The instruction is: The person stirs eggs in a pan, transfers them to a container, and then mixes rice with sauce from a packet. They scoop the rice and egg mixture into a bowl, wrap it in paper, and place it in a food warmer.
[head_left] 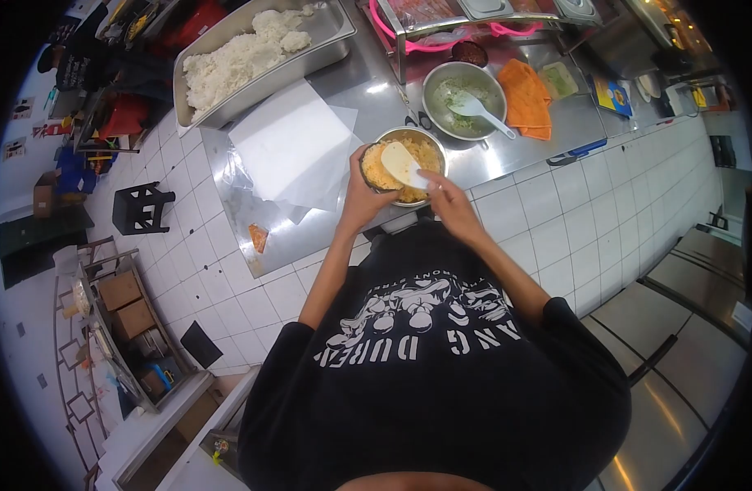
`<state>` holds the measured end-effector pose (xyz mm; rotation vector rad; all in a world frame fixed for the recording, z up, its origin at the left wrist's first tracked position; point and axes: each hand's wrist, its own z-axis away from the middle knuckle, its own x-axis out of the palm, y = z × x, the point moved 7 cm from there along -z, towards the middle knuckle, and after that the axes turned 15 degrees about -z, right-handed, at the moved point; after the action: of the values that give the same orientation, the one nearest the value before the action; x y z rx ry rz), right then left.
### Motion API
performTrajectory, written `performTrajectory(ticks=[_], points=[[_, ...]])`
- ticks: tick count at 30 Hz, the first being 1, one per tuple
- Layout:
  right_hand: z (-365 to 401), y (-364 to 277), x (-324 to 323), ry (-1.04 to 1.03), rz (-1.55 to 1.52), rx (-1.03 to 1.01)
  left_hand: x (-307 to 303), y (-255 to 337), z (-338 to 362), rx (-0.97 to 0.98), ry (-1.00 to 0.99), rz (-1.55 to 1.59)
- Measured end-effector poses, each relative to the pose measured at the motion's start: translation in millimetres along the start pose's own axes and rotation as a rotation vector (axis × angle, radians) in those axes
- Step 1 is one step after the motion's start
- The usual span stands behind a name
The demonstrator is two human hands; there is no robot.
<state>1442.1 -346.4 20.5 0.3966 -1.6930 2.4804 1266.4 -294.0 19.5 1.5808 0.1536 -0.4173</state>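
Observation:
My left hand (363, 196) is wrapped around a small dark bowl (377, 172) filled with orange-yellow rice, tilted over a metal bowl. In my right hand (452, 206) is a white rice paddle (402, 165), its flat blade pressed against the rice at the small bowl's opening. More of the same rice lies in the metal bowl (441, 155) underneath. My fingers cover part of the small bowl and the paddle's handle.
A deep steel tray (331, 34) of white rice stands back left, beside white paper sheets (290, 135). Scissors (417, 117), a mixing bowl (497, 92) with a white spoon (474, 108), and an orange cloth (526, 100) lie behind. An orange scrap (258, 238) sits near the counter's corner.

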Motion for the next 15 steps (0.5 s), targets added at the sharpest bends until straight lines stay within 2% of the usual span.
performTrajectory(ticks=[1,3,4,5,7,8,10,13,15], points=[[1,10,2,-0.005,0.001,0.002,1,8,0,0.022,-0.007,-0.046],[7,-19,16,0.043,0.356,-0.356,1,25,2,0.005,-0.006,-0.115],[6,-18,15,0.039,0.376,-0.217,-1,31,4,0.015,0.012,-0.173],[5,-35,15,0.037,0.378,-0.216,-1,34,3,0.031,0.032,-0.231],[0,-41,17,-0.093,0.544,0.061,0,20,9,-0.01,0.015,-0.245],[-3,-41,10,-0.094,0.54,0.061,1,13,10,-0.042,-0.001,-0.257],[-11,-48,-2,-0.118,0.343,-0.088,5,5,11,-0.056,0.018,-0.242],[2,-40,17,-0.133,0.493,-0.209,6,9,8,-0.076,0.035,-0.191],[0,-53,17,-0.161,0.499,-0.162,5,8,5,-0.071,0.04,-0.167]])
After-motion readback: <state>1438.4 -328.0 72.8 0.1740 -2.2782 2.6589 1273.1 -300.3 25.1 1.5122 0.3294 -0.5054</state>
